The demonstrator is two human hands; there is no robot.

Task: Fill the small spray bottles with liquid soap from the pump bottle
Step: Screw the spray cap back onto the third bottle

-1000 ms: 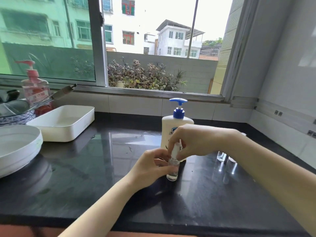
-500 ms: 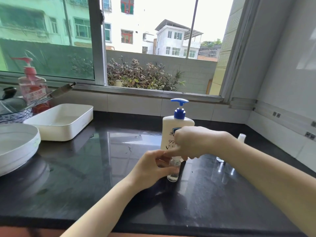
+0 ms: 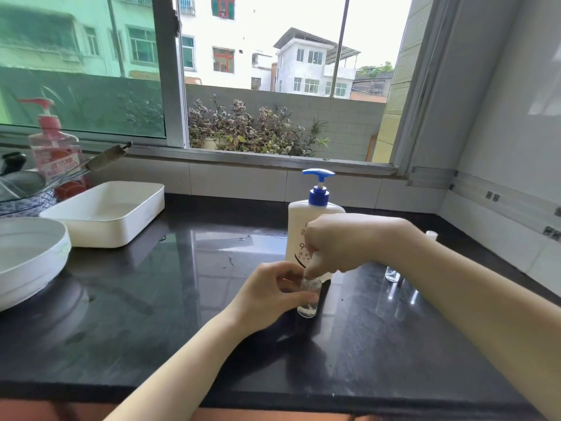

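Worktop [image 3: 151, 299]: dark glossy stone under a window [image 3: 273, 86], strong reflections.
Left grip [image 3: 267, 296]: fingers and thumb curled round the body of the small spray bottle [image 3: 308, 303], which stands upright on the worktop.
Right grip [image 3: 343, 241]: just above the left grip, fingertips pinching the bottle's top.
Pump bottle [image 3: 300, 226]: white, blue pump, just behind both grips, partly covered by the right grip.
Handling: small bottle looks light, clear, hard and smooth. Probably slippery if soapy, and tips easily. Best held low round the body, with fingertips on the top.
Spare bottles [image 3: 392, 273]: clear, right of the right grip, behind the forearm.
Hidden: neck and sprayer under the fingers, so cannot tell if the top is seated. Fill level hard to read. Count of spare bottles unclear. Half the pump bottle label is covered.
Far left of the grips: white tray [image 3: 106, 214], white basin [image 3: 30, 253], pink pump bottle [image 3: 54, 147].
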